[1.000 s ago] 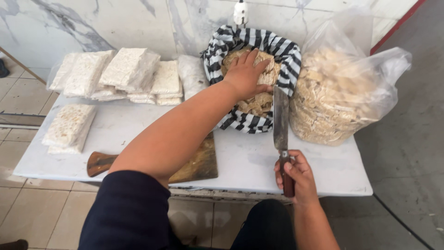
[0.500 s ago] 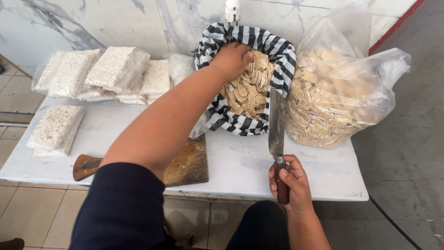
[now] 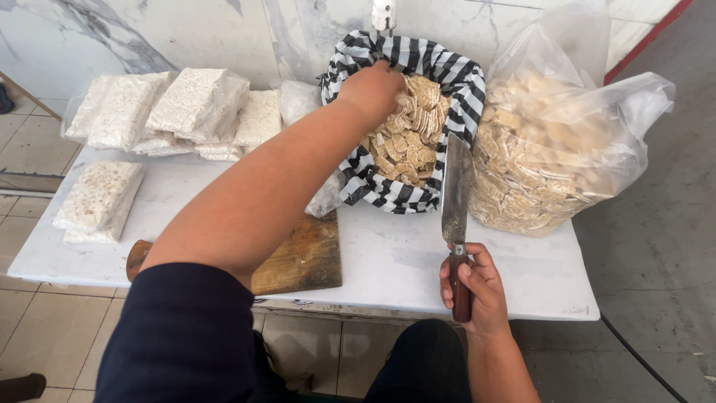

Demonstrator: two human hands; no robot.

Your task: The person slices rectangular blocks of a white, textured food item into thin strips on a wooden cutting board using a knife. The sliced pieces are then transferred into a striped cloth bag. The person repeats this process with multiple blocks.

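Deeper into the striped cloth basket [image 3: 462, 112] the left hand [image 3: 371, 91] is now seen, shifted toward the far-left rim since half a second ago, while the knife has barely budged. The left hand's fingers are curled down among the cut slices [image 3: 406, 142] heaped in the basket; whether any slice is actually pinched between them cannot be told, as the fingertips are hidden.

At the near edge of the white table [image 3: 388, 261] the right hand [image 3: 473, 287] is wrapped tight around the dark wooden handle of the long knife [image 3: 456, 198], fingers closed, thumb laid along the top. The knife's long axis is run almost straight away from the body, its tip pointed toward the far wall and leaned slightly to the right. The blade is seen between the basket and the clear plastic bag [image 3: 567, 142] full of slices.

A wooden cutting board [image 3: 302, 257] is laid on the table under the left forearm, partly covered by it. Wrapped white blocks [image 3: 186, 108] are stacked along the back left, with two more [image 3: 101, 198] set near the left edge.
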